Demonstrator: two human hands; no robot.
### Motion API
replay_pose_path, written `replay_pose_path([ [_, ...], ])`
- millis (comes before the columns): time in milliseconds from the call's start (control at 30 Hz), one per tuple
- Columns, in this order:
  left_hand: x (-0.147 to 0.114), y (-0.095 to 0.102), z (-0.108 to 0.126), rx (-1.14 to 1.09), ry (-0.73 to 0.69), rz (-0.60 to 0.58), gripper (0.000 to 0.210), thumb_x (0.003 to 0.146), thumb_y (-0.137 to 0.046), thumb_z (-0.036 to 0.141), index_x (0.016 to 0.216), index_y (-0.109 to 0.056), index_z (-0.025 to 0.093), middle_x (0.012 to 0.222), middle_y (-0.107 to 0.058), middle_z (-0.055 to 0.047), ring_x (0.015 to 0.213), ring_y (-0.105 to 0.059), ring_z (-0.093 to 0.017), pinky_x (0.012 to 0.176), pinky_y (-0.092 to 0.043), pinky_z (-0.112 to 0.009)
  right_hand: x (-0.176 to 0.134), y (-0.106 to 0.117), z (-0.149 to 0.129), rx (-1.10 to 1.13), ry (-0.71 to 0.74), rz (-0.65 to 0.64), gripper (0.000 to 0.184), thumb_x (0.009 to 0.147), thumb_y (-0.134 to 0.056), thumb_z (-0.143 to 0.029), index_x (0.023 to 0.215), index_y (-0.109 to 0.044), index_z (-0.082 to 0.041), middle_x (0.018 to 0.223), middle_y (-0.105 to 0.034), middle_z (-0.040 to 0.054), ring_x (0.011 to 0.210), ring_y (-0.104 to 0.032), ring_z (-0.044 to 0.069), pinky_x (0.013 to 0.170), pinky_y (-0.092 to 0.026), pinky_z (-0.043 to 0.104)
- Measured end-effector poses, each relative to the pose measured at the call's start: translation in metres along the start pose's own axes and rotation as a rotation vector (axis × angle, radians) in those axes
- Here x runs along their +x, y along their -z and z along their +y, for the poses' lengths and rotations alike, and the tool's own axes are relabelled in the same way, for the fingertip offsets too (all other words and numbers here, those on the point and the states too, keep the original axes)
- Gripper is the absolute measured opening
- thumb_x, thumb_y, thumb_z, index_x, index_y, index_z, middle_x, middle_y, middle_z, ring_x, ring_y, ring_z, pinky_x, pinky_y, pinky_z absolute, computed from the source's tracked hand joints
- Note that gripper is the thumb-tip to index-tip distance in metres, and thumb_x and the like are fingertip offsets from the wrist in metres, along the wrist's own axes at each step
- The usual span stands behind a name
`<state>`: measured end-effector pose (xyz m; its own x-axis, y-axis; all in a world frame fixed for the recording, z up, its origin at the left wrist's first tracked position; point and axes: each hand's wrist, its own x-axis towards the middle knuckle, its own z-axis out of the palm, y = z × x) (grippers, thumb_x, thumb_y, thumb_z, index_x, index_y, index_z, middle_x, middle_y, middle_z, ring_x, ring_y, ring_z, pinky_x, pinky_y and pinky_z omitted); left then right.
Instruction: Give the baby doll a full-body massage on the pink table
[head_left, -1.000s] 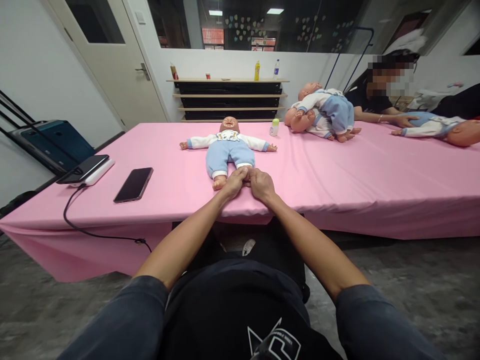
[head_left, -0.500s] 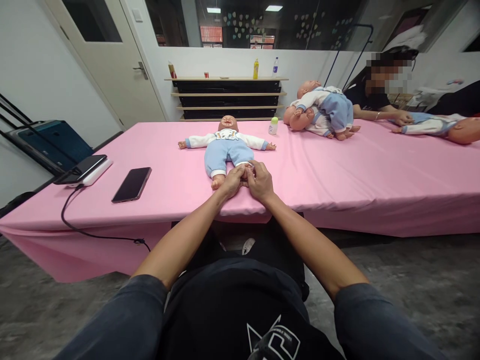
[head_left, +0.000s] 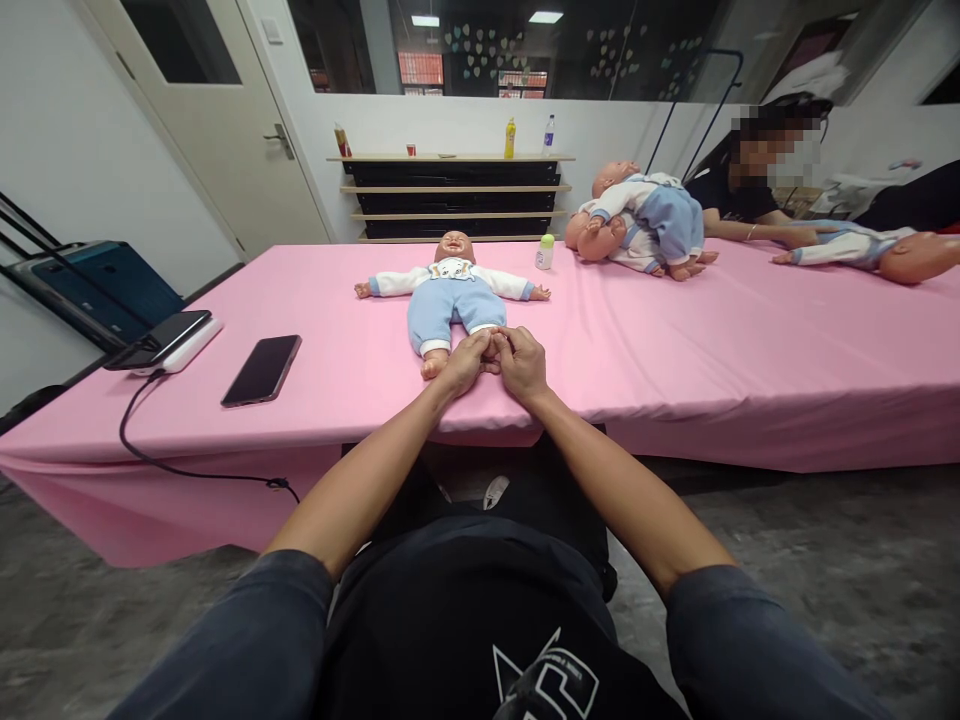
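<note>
A baby doll [head_left: 456, 298] in a white top and light blue trousers lies on its back on the pink-covered table [head_left: 360, 390], arms spread and feet toward me. My left hand [head_left: 469, 362] is closed around the doll's foot on the right side of the view. From the other side my right hand [head_left: 523, 360] grips the same foot, its thumb and fingers bent over it. Most of that foot is hidden by my fingers. The doll's other foot [head_left: 433, 365] rests free on the cloth.
A dark phone [head_left: 262, 370] lies at the left, near a second phone on a white charger [head_left: 180, 345] with a cable. Beyond the doll stands a small green-capped bottle [head_left: 545, 252]. More dolls [head_left: 652, 220] are piled at the right, where a person [head_left: 742, 190] handles another doll [head_left: 862, 247].
My right hand's fingers have shifted slightly on the doll's foot. At the right, the other person's hand has moved along their doll, which has shifted a little.
</note>
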<state>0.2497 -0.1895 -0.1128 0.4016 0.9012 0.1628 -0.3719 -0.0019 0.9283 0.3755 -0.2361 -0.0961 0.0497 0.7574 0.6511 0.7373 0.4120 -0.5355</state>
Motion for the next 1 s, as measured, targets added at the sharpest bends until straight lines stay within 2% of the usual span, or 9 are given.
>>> replay_pose_path([
  [167, 0.000, 0.000, 0.001, 0.002, 0.013, 0.027, 0.034, 0.094, -0.052, 0.041, 0.119, -0.061, 0.019, 0.095, -0.063, -0.007, 0.071, -0.059, -0.012, 0.058, -0.052, -0.023, 0.001, 0.003, -0.006, -0.023, -0.017, -0.067, 0.043, 0.104, -0.032, -0.041, 0.130, -0.060, -0.022, 0.117, -0.067, 0.0078, 0.103, -0.063, 0.022, 0.092, -0.047, 0.032],
  [400, 0.000, 0.002, 0.000, 0.069, -0.016, 0.001, 0.046, 0.090, -0.056, 0.050, 0.125, -0.057, 0.021, 0.080, -0.055, -0.001, 0.057, -0.051, -0.009, 0.052, -0.050, -0.022, 0.000, -0.001, 0.004, -0.055, 0.004, -0.117, 0.044, 0.104, -0.027, -0.030, 0.137, -0.055, -0.021, 0.120, -0.068, 0.0089, 0.105, -0.064, 0.022, 0.094, -0.048, 0.032],
  [667, -0.003, 0.002, 0.003, 0.026, -0.013, 0.039, 0.045, 0.092, -0.053, 0.048, 0.128, -0.054, 0.021, 0.090, -0.062, -0.005, 0.065, -0.057, -0.012, 0.052, -0.051, -0.024, 0.001, -0.002, 0.002, 0.022, 0.085, -0.105, 0.044, 0.102, -0.029, -0.027, 0.140, -0.051, -0.018, 0.132, -0.061, 0.0096, 0.118, -0.059, 0.020, 0.102, -0.046, 0.032],
  [733, -0.002, 0.001, 0.003, 0.040, -0.016, 0.050, 0.045, 0.093, -0.051, 0.046, 0.130, -0.053, 0.021, 0.099, -0.065, -0.008, 0.074, -0.062, -0.015, 0.058, -0.053, -0.027, 0.001, 0.000, -0.001, 0.029, 0.065, -0.102, 0.043, 0.102, -0.034, -0.032, 0.140, -0.050, -0.019, 0.133, -0.061, 0.0089, 0.119, -0.059, 0.021, 0.103, -0.046, 0.033],
  [833, -0.004, -0.004, 0.009, 0.161, -0.117, 0.087, 0.043, 0.095, -0.049, 0.042, 0.130, -0.056, 0.020, 0.120, -0.064, -0.011, 0.103, -0.063, -0.021, 0.082, -0.055, -0.033, 0.001, 0.002, -0.004, 0.041, 0.010, -0.122, 0.045, 0.101, -0.041, -0.039, 0.142, -0.047, -0.022, 0.129, -0.064, 0.0075, 0.112, -0.063, 0.022, 0.096, -0.049, 0.034],
  [933, -0.016, -0.012, 0.018, 0.440, -0.277, 0.134, 0.042, 0.094, -0.051, 0.039, 0.131, -0.058, 0.020, 0.132, -0.060, -0.010, 0.125, -0.053, -0.022, 0.105, -0.043, -0.036, 0.000, 0.003, -0.005, 0.011, -0.035, -0.118, 0.042, 0.102, -0.037, -0.037, 0.139, -0.047, -0.022, 0.121, -0.067, 0.0072, 0.104, -0.065, 0.022, 0.091, -0.049, 0.034],
  [1000, -0.033, -0.014, 0.024, 0.666, -0.344, 0.145, 0.044, 0.094, -0.050, 0.037, 0.134, -0.056, 0.021, 0.128, -0.062, -0.010, 0.123, -0.054, -0.022, 0.108, -0.039, -0.036, -0.001, 0.003, -0.006, -0.043, -0.045, -0.070, 0.037, 0.101, -0.038, -0.036, 0.130, -0.054, -0.021, 0.115, -0.068, 0.0085, 0.101, -0.064, 0.023, 0.089, -0.048, 0.033],
])
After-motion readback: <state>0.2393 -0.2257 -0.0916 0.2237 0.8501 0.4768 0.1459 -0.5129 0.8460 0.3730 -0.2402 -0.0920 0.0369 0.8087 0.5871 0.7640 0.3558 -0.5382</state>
